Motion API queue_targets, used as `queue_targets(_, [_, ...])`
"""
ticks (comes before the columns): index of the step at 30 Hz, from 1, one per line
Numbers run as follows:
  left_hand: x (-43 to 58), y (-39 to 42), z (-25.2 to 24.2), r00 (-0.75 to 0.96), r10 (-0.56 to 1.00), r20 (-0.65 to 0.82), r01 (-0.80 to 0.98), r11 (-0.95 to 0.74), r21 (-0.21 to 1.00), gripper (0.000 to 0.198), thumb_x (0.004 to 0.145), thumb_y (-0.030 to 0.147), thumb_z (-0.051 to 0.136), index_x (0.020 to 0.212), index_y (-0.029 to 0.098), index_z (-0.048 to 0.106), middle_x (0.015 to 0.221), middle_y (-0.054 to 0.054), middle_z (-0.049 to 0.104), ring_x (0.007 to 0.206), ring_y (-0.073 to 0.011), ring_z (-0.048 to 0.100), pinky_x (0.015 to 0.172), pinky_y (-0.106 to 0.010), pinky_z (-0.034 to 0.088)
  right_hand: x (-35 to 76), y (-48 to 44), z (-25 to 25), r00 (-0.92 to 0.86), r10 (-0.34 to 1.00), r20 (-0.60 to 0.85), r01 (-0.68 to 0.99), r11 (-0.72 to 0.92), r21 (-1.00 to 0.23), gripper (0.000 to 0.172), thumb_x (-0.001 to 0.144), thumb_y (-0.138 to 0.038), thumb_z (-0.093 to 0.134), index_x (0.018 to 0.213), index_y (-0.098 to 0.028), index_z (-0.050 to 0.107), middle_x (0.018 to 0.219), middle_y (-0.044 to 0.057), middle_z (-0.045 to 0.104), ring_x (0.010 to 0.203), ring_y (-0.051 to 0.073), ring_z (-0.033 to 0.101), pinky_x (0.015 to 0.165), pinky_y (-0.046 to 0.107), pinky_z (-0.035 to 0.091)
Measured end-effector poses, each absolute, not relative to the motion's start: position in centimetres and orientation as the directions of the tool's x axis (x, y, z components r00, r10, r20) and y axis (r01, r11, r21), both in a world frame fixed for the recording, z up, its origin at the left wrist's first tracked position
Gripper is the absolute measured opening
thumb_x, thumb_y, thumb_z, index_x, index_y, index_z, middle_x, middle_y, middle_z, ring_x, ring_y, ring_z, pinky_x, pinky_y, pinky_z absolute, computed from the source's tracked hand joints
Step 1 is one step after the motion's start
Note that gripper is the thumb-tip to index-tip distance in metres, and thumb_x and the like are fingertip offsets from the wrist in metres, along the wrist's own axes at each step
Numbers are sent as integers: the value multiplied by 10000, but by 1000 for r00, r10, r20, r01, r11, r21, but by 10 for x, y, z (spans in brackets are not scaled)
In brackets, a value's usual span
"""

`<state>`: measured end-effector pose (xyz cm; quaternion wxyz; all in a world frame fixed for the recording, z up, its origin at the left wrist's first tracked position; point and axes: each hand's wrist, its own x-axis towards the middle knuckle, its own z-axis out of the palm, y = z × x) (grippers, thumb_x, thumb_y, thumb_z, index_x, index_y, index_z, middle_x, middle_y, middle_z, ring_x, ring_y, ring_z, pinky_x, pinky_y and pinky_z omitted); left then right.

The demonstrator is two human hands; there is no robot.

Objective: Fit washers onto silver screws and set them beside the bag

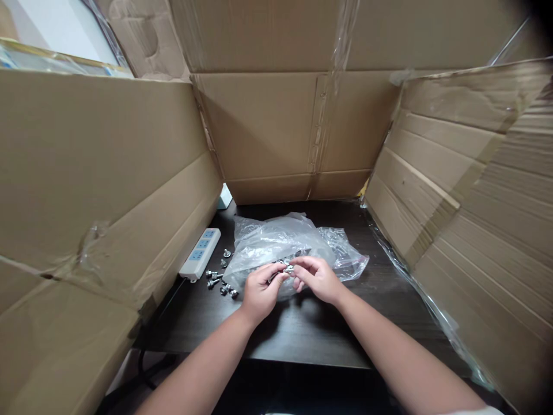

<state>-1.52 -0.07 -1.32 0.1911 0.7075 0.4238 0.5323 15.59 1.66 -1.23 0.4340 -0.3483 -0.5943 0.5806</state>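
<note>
My left hand [262, 291] and my right hand [317, 278] meet over a clear plastic bag [276, 233]. A small silvery metal piece, apparently a bolt [288, 269], sits pinched between their fingertips. The fingers of both hands are closed around it, and they hide part of its shape. Behind the fingertips, dark and shiny metal pieces [298, 254] show at the bag; whether they lie inside it I cannot tell. Several loose bolts [213, 283] with wide heads lie on the dark table, left of my left hand.
A white power strip [200, 255] with blue-grey socket panels stands left of the loose bolts. Cardboard walls enclose the dark table [311, 340] at the left [108, 190], back [268, 132] and right [466, 219]. Clear tape or film runs along the right wall's lower edge.
</note>
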Motion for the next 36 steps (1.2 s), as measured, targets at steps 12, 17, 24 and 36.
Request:
queue_targets(12, [-16, -2, -10, 103, 804, 586, 402, -572, 715, 123, 777, 196, 649, 858, 196, 741, 825, -58, 751, 750, -190, 697, 681, -289, 559, 153, 9, -6, -338, 907, 252, -120, 224, -967, 226, 785, -388, 657, 863, -176, 644, 732, 4, 613, 562, 130, 613, 576, 284, 532])
queue_targets(17, [-15, -1, -12, 173, 772, 611, 437, -616, 655, 115, 803, 206, 628, 852, 205, 732, 775, -41, 737, 705, -174, 680, 658, -275, 538, 154, 17, -16, -345, 934, 87, 56, 113, -992, 468, 842, -576, 514, 639, -158, 572, 470, -9, 543, 412, 118, 540, 446, 239, 460])
queue_targets(24, [-13, 1, -16, 51, 840, 540, 405, -511, 758, 124, 794, 210, 634, 856, 192, 740, 783, -40, 738, 700, -167, 673, 651, -262, 535, 157, 22, -15, -419, 906, 50, -44, 34, -998, 468, 802, -570, 574, 1043, -169, 562, 757, 17, 615, 582, 143, 644, 522, 279, 550])
queue_targets(36, [-11, 1, -16, 38, 896, 443, 320, -431, 844, 114, 759, 201, 659, 826, 189, 751, 806, -37, 750, 740, -179, 688, 708, -279, 546, 155, 19, -14, -408, 912, -27, -27, -42, -999, 501, 833, -611, 487, 672, -141, 550, 511, -8, 551, 390, 107, 556, 358, 202, 454])
